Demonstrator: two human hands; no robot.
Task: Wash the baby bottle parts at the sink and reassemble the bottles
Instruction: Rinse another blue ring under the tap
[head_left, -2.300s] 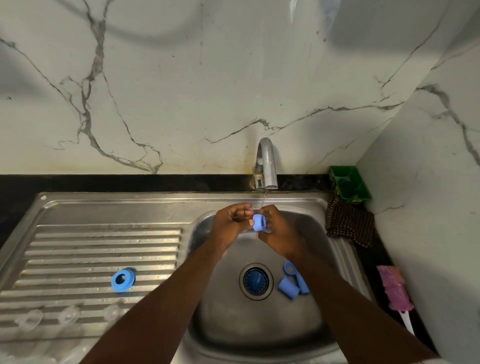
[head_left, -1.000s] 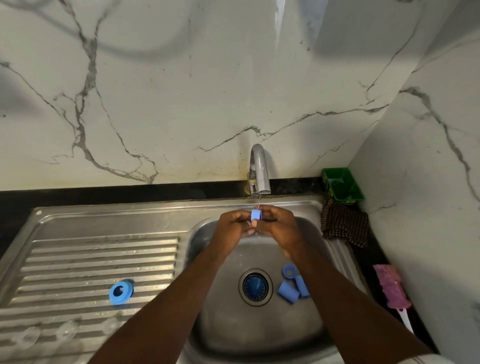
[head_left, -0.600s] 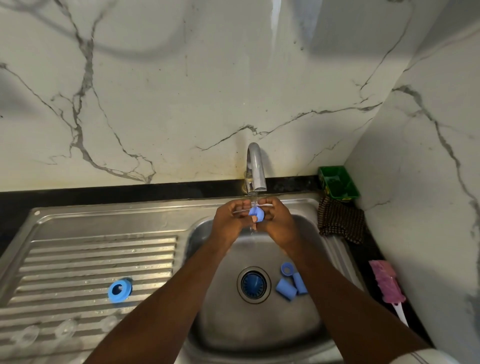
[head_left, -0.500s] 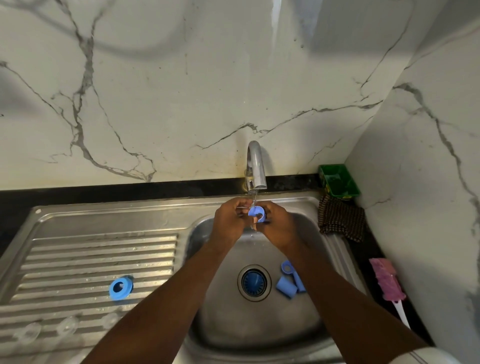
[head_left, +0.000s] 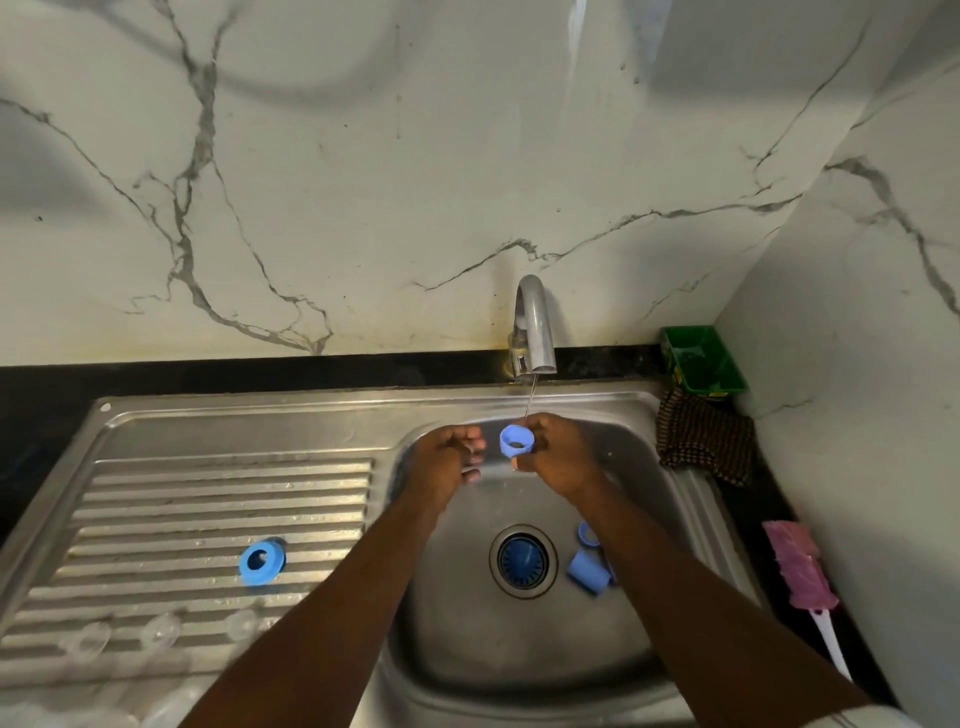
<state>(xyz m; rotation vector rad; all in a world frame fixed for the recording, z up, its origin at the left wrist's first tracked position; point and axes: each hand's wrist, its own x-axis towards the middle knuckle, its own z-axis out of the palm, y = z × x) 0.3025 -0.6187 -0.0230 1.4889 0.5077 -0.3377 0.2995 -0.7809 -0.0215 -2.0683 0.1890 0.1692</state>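
My right hand (head_left: 558, 457) grips a small blue bottle cap (head_left: 517, 441), its open end facing me, under a thin stream from the tap (head_left: 535, 332). A short gap separates it from my left hand (head_left: 447, 460), whose fingers are loosely curled with nothing visible in them. Two more blue parts (head_left: 587, 571) lie in the sink basin (head_left: 467, 649) to the right of the drain (head_left: 522, 560). A blue screw ring (head_left: 262, 561) sits on the ribbed drainboard (head_left: 182, 499). Clear teats (head_left: 161, 631) stand near the drainboard's front.
A green tub (head_left: 701, 358) sits in the back right corner with a brown cloth (head_left: 706, 441) in front of it. A pink bottle brush (head_left: 800, 571) lies on the black counter right of the sink. Marble walls close off the back and right.
Both hands held the blue cap together under the tap. Now my left hand has drawn a little to the left and only my right hand holds it.
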